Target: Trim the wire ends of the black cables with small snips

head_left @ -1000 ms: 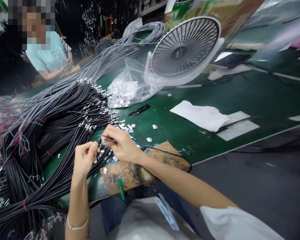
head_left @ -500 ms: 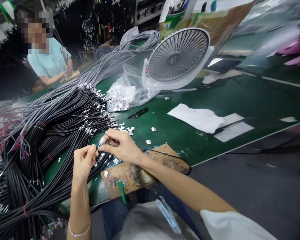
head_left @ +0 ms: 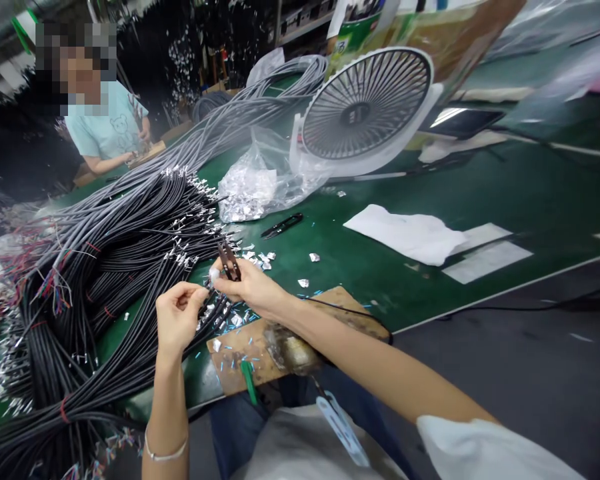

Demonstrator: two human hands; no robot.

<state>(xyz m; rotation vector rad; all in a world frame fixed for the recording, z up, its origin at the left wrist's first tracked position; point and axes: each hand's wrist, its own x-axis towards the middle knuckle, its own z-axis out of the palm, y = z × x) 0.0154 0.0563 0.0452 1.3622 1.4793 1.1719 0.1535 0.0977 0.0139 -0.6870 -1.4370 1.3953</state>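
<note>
My right hand (head_left: 253, 288) is closed around dark thread snips (head_left: 229, 262), whose blades point up and away from me. Something white (head_left: 213, 275) shows at its thumb and fingertips; I cannot tell if it is a covering or a held piece. Close beside it on the left, my left hand (head_left: 177, 313) pinches the end of a thin dark cable, mostly hidden by the fingers. Below and behind the hands lie black cables (head_left: 145, 333) with bare silver ends. Small silver foil pieces (head_left: 237, 320) and blue bits are scattered around them.
A stained wooden board (head_left: 235, 353) lies at the table's front edge. Beyond the hands are a second pair of snips (head_left: 282, 226), a plastic bag (head_left: 253, 190) of foil pieces, a fan (head_left: 367, 110) and a white cloth (head_left: 405, 233). A co-worker (head_left: 105, 127) sits at far left.
The snips in my right hand have swung upright, with their blades now showing above the fingers. My hands have parted slightly at the fingertips. The whole view has shifted a little.
</note>
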